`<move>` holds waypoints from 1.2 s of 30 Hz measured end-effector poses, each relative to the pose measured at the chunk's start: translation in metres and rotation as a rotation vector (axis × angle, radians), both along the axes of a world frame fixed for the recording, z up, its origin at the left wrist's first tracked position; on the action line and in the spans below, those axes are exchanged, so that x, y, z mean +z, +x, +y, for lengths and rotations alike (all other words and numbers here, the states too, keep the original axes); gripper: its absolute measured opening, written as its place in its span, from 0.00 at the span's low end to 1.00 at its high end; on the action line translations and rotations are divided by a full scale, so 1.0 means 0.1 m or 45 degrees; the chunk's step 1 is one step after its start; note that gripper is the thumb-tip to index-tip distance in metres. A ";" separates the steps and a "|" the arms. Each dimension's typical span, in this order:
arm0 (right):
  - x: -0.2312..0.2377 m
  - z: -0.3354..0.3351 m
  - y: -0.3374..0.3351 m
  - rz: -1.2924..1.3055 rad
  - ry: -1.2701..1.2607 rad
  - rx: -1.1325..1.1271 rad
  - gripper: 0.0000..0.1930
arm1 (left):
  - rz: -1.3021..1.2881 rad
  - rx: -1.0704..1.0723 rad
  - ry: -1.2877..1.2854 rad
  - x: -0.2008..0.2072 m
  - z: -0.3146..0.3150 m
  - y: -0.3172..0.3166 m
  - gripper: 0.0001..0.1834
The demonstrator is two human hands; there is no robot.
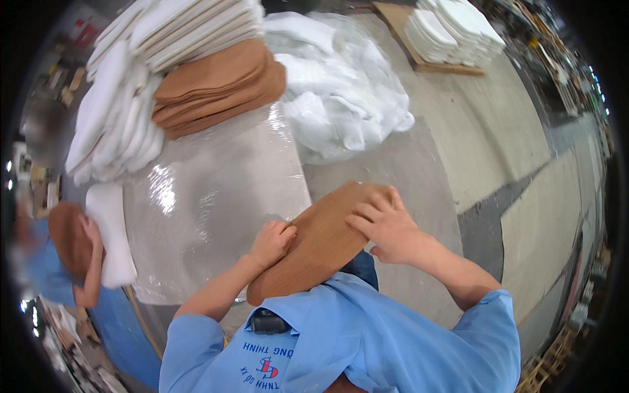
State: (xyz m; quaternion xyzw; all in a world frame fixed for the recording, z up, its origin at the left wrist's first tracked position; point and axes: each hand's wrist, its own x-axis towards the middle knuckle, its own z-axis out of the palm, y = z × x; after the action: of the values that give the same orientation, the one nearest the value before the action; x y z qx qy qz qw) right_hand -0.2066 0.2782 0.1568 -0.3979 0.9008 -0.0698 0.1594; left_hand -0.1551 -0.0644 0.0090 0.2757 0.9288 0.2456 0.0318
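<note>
Just at centre, the brown pad [308, 247] slants from 7 o'clock to 1 o'clock; the left hand [272, 242] grips its left edge, fingers curled, while the right hand [390, 226] lays its fingers over the upper right end, though whether they clench I cannot tell. A film-covered surface [203, 223] spreads from 9 to 11 o'clock, its right edge running up toward 12. Crowding its far side are a brown stack [219, 85] at 11 and white pads [111, 114] at 10. A plastic-wrapped white bundle [347, 85] blocks 12; a white stack [452, 29] sits on a board [449, 68] at 1. At 9, a white pad [110, 236] lies beside a co-worker's hand [90, 230] on another brown pad [67, 245]. Pale floor sheeting [478, 124] stretches widely toward 2.
</note>
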 end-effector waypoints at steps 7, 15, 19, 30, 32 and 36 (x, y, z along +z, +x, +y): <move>-0.28 -0.68 0.14 -0.181 -0.238 0.323 0.30 | -0.303 1.196 0.327 -0.10 -1.08 0.72 0.11; 0.07 -0.58 -0.17 -0.707 -0.613 -0.806 0.20 | -1.236 1.200 1.500 0.01 -0.37 0.72 0.29; 0.10 -0.70 -0.19 -0.722 -1.137 -1.013 0.21 | -0.997 0.900 1.893 0.16 0.14 -0.15 0.37; -0.65 -0.91 -0.14 -0.735 -1.879 -1.346 0.37 | -1.795 0.641 1.138 1.00 -0.04 -1.18 0.33; -0.76 -0.93 -0.16 -1.190 -1.854 -1.562 0.38 | -1.877 0.434 0.911 0.99 -0.27 -0.93 0.32; -1.12 -0.97 0.21 -1.548 -2.141 -1.607 0.31 | -1.925 0.093 0.577 0.80 -0.30 -0.58 0.31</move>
State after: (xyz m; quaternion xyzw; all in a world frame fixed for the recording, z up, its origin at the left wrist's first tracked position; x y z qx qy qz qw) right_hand -0.1859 0.1812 0.0450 0.2291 0.3880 -0.8731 0.1860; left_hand -0.2133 -0.0941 0.0893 0.0031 0.5912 0.5504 0.5895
